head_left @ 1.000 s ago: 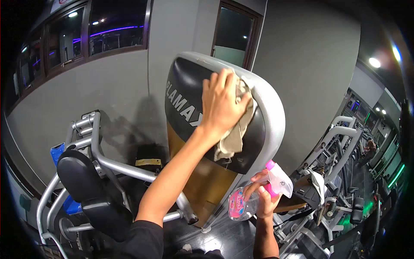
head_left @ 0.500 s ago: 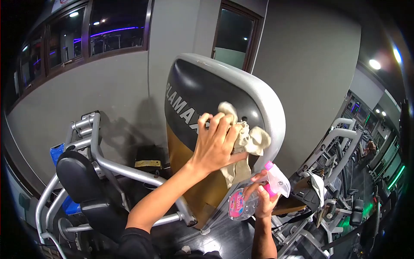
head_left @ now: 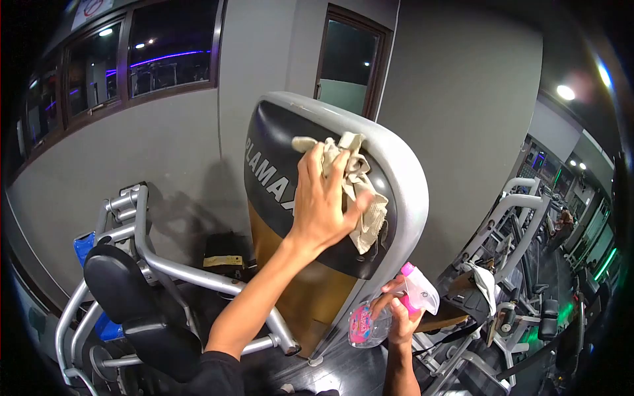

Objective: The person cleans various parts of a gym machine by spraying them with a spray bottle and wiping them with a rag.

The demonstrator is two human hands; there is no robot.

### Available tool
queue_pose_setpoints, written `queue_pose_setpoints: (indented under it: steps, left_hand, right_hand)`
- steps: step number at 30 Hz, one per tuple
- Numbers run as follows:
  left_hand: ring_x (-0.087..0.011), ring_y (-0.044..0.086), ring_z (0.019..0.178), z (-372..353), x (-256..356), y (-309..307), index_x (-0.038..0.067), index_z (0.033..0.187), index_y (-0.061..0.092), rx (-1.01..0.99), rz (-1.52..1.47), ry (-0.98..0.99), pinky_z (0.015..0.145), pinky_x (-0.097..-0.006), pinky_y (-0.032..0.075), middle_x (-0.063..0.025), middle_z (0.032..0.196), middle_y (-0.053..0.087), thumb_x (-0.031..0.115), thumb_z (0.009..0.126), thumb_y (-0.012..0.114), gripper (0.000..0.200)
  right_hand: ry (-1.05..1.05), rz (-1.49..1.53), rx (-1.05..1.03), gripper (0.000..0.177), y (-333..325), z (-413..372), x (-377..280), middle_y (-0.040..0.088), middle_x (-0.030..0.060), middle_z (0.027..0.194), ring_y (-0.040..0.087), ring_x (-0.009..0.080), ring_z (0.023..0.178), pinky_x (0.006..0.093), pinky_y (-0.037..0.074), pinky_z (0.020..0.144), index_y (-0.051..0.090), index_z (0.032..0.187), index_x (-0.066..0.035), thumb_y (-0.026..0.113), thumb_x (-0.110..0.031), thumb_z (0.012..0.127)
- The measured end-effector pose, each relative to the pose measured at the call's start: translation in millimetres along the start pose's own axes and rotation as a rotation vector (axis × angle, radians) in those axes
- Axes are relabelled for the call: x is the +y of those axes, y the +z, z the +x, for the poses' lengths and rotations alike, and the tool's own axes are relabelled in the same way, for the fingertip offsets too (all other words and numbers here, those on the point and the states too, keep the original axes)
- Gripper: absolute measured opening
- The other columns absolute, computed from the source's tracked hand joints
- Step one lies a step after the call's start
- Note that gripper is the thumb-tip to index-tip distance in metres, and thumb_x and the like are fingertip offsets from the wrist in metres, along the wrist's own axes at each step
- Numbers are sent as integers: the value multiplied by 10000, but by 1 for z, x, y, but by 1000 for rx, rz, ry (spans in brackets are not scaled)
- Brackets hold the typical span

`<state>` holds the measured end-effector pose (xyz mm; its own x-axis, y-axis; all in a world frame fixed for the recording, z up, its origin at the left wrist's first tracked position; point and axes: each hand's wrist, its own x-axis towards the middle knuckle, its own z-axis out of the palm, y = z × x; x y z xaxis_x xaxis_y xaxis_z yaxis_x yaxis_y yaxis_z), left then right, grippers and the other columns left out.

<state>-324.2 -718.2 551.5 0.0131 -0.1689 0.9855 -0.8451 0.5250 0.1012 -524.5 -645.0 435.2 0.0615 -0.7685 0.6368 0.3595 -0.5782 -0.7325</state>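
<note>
A crumpled beige cloth [head_left: 360, 173] lies against the black upper panel [head_left: 281, 142] of a tall gym machine with a silver rim [head_left: 409, 178] and white lettering. My left hand [head_left: 323, 198] presses on that cloth, its fingers curled over it, right of the lettering. Low on the right, my right hand [head_left: 401, 315] grips a clear spray bottle [head_left: 378, 323] with a pink and white nozzle [head_left: 419, 290] and a pink label. The bottle is tilted, close to the machine's lower right edge.
A silver-framed machine [head_left: 191, 276] with a black padded seat [head_left: 119, 280] stands at the left. Behind it is a grey wall [head_left: 165, 142] with windows. More gym equipment [head_left: 515, 218] fills the right side, and a person [head_left: 564, 223] is far back there.
My left hand and the cloth have moved up on the panel, and the cloth has changed shape. My right hand with the bottle sits slightly lower. The view has shifted a little.
</note>
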Motion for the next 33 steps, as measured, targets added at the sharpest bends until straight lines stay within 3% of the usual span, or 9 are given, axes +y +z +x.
queue_pose_setpoints:
  steps: [4, 8, 11, 15, 20, 22, 28, 32, 33]
  left_hand:
    - [-397, 440, 1045, -1, -7, -1, 21, 1176, 488, -46, -13, 63, 917, -489, 377, -244, 1167, 425, 332, 791, 694, 536]
    - [-334, 519, 912, -10, 6, -2, 124, 1012, 603, -100, -29, 249, 763, -442, 462, -168, 1023, 508, 350, 744, 729, 372]
    - [-316, 509, 942, -21, 21, -1, 167, 995, 616, -157, -49, 365, 778, -421, 466, -153, 1054, 498, 328, 700, 744, 360]
    - [-326, 500, 935, -3, 14, 4, 160, 992, 621, -174, -63, 321, 775, -425, 466, -150, 1043, 490, 285, 698, 742, 342]
    - [-360, 505, 903, 54, -14, 10, 13, 1001, 604, -54, -95, -103, 798, -442, 442, -183, 975, 509, 210, 825, 667, 272]
    - [-358, 508, 899, 48, -11, 8, 18, 997, 607, -73, -68, -72, 797, -443, 441, -178, 963, 511, 211, 824, 667, 266]
    - [-320, 511, 873, -5, 15, -2, 82, 942, 628, -95, -90, 255, 753, -410, 465, -148, 993, 507, 242, 715, 764, 309]
    - [-329, 500, 864, 14, 5, 1, 61, 913, 608, -88, -46, 225, 760, -426, 449, -147, 961, 492, 259, 731, 756, 308]
    - [-336, 506, 875, 21, 1, 3, 39, 918, 597, -92, -30, 118, 784, -435, 438, -157, 961, 493, 259, 770, 725, 295]
  right_hand:
    - [12, 46, -39, 447, 10, 3, -2, 591, 178, 940, 600, 235, 518, 359, 508, 554, 413, 1203, 88, 573, -140, 854]
    - [-2, 83, -79, 432, 14, 5, 4, 594, 193, 955, 626, 227, 576, 341, 507, 611, 411, 1207, 96, 568, -131, 875]
    - [-8, 122, -102, 445, 23, 7, 5, 596, 195, 962, 631, 228, 581, 341, 505, 615, 410, 1207, 99, 574, -135, 865]
    - [4, 90, -107, 448, 26, 3, 4, 602, 190, 946, 629, 227, 577, 343, 502, 618, 415, 1197, 96, 581, -146, 858]
    - [10, 99, -87, 386, 24, 2, -5, 611, 175, 808, 616, 223, 553, 335, 492, 613, 457, 1116, 99, 574, -165, 860]
    - [-15, 75, -103, 354, 21, 4, -8, 592, 147, 643, 600, 229, 526, 326, 483, 588, 482, 1054, 109, 567, -178, 864]
    - [32, 123, -82, 364, 19, 4, -2, 585, 138, 617, 602, 232, 536, 323, 477, 591, 477, 1066, 101, 568, -190, 867]
    - [32, 65, -46, 367, 22, 3, 2, 592, 133, 624, 607, 225, 551, 327, 481, 614, 491, 1055, 92, 591, -198, 854]
    - [36, 68, -52, 367, 21, 5, 1, 592, 133, 624, 607, 225, 551, 327, 481, 614, 491, 1055, 92, 591, -198, 854]
